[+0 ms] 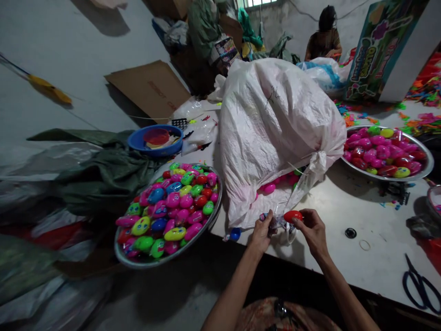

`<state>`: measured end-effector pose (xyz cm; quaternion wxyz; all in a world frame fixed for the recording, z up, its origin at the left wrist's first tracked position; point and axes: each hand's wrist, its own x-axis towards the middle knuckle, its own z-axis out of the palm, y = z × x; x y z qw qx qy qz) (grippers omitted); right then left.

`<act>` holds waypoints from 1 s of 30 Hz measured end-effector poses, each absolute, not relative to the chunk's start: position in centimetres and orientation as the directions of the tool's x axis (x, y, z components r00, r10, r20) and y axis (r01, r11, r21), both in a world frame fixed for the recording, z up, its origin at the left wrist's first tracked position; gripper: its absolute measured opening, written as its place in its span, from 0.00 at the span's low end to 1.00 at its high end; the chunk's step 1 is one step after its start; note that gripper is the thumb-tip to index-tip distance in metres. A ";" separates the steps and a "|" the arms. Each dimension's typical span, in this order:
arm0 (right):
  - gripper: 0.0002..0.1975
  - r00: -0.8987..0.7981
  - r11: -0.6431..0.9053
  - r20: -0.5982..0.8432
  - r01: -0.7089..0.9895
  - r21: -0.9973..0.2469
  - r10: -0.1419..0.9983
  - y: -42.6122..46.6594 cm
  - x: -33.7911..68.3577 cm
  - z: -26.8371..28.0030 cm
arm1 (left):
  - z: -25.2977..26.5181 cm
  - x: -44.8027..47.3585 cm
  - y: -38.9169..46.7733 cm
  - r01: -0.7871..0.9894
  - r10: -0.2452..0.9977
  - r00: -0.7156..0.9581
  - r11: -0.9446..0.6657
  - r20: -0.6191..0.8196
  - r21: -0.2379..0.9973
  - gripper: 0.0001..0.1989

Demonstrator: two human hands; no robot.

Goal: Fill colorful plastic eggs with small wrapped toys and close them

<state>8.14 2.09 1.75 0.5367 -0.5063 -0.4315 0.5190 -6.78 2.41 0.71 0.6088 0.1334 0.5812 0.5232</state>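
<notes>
Between the thumb and fingers of my right hand (314,231) is a glossy red plastic egg (292,216), held over the table's front edge. Close beside it, my left hand (262,233) is closed on crumpled clear plastic with printed patches (278,222); its exact kind is hard to make out. A small blue ball-like piece (235,234) lies left of my left hand. Just beyond both hands, a big white woven sack (275,124) rests on its side, with pink and green eggs (269,188) showing at its mouth.
A metal basin (165,262) heaped with colourful face-printed eggs stands at the left table edge. Another egg-filled basin (427,161) sits at right. Black scissors (418,282), a black disc (350,233) and a blue tub (138,143) are around. A person (324,41) sits at the back.
</notes>
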 end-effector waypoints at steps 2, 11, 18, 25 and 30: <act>0.16 0.089 -0.038 -0.045 -0.076 -0.996 0.995 2.0 8.3 2.1 | 0.8 -6.6 2.4 -0.517 0.791 -0.185 0.426 -0.583 0.742 0.24; 0.14 0.012 0.145 0.152 0.239 -0.960 0.988 1.0 8.7 3.4 | 0.3 -5.8 2.3 -0.218 0.874 -0.280 0.346 -0.398 0.913 0.23; 0.12 0.129 0.075 0.106 0.226 -0.971 0.986 -0.1 8.0 1.5 | 0.4 -4.5 1.6 -0.354 0.894 -0.203 0.313 -0.399 0.881 0.16; 0.16 0.028 -0.111 -0.113 -0.057 -0.992 0.993 0.1 9.2 0.9 | 0.8 -3.9 1.6 -0.669 0.842 -0.025 0.387 -0.540 0.635 0.17; 0.12 0.048 0.144 0.154 0.172 -0.975 0.987 -0.4 9.6 0.1 | 1.3 -3.1 1.5 -0.658 0.847 0.062 0.433 -0.528 0.616 0.16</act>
